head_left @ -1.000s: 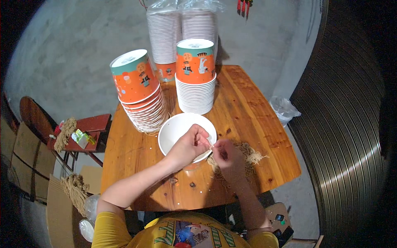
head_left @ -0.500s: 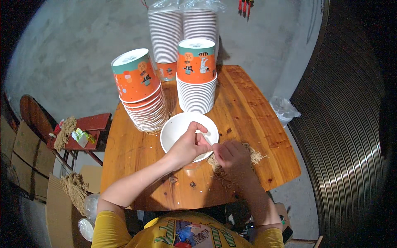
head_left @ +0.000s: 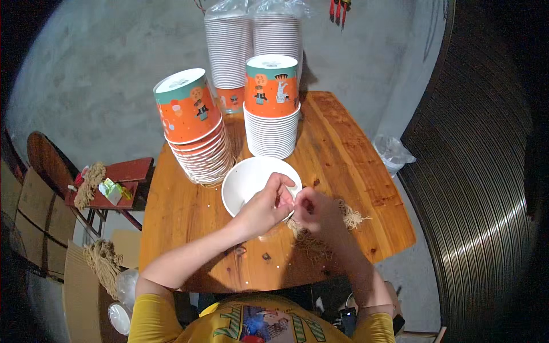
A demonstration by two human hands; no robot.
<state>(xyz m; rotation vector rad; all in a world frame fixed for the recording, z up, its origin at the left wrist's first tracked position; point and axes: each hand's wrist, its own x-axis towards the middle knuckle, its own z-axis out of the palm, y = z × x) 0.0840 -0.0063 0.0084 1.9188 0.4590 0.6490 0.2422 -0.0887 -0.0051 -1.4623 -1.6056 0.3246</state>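
A white paper bucket (head_left: 243,183) stands mouth up near the table's middle, with a small hole showing near its left rim. Over its right rim, my left hand (head_left: 267,204) is closed, thumb and forefinger curled together. Right beside it, just past the rim, the fingertips of my right hand (head_left: 318,211) pinch what looks like a thin string, mostly hidden by the fingers. The two hands nearly meet there. Whatever my left fingers hold is too small to tell. Under and beside my right hand lies a loose bundle of tan string (head_left: 353,217).
A leaning stack of orange buckets (head_left: 186,117) with strings stands left, an upright stack (head_left: 271,94) beside it. Bagged stacks (head_left: 229,48) rise behind. The wooden table (head_left: 354,171) has a rounded edge. More string (head_left: 103,266) hangs at the left; a ribbed shutter (head_left: 474,188) is right.
My left hand has shifted slightly right and down along the rim. My right hand has turned and risen a little, its fingertips now curled up close to the left ones.
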